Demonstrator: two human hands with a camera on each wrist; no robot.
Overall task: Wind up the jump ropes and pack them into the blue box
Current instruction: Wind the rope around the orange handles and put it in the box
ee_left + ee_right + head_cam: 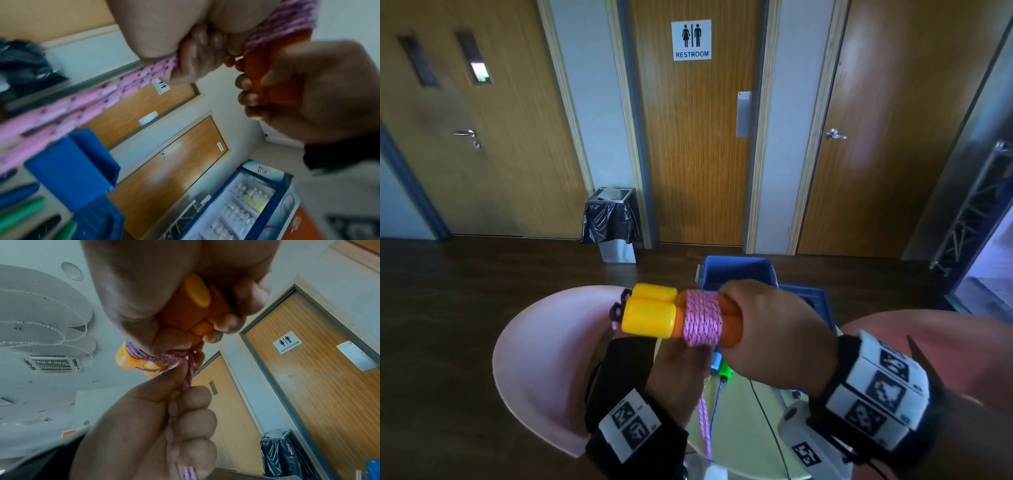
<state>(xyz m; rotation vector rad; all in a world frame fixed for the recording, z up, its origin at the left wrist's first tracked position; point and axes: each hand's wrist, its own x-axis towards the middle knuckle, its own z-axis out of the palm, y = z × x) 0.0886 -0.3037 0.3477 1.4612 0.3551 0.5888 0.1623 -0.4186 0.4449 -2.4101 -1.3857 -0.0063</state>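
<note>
Both hands [770, 329] grip wound rope handles [650, 313] before blue box [736, 274].

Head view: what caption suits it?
Right hand grips orange handles while left hand winds pink rope.

Both hands are raised together, the right hand [767, 322] fisted above the curled left hand [681, 363].

The pink jump rope [703, 322] is coiled tightly around its two orange handles [726, 323] with yellow ends, held level and side by side, its loose tail hanging down, near the open blue box [736, 274] behind.
</note>
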